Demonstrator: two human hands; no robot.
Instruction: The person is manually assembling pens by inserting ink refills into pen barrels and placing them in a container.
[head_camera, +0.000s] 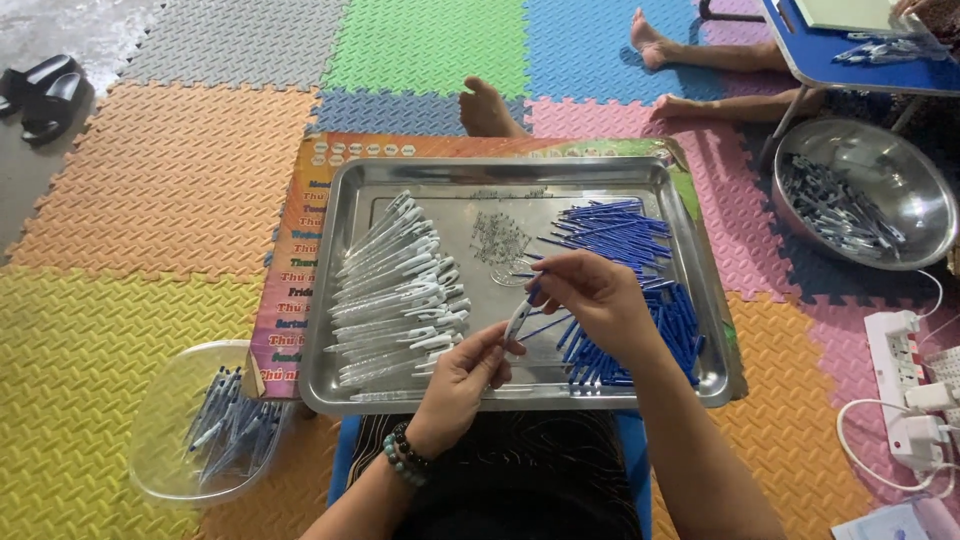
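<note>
A steel tray (350, 395) lies on a low table before me. In it are a row of white pen barrels (400, 295) on the left, a small heap of metal springs (498, 238) in the middle and a pile of blue refills (625, 240) on the right. My left hand (462, 385) grips a white pen barrel (517, 320) above the tray's front. My right hand (590, 295) pinches a blue refill at the barrel's upper end, fingers closed on it.
A clear plastic bowl (165, 400) with assembled pens sits left of my knee. A steel bowl (905, 165) of pens stands at the right, a white power strip (900, 365) and cables below it. Another person's bare feet (487, 108) rest on the coloured foam mats beyond the tray.
</note>
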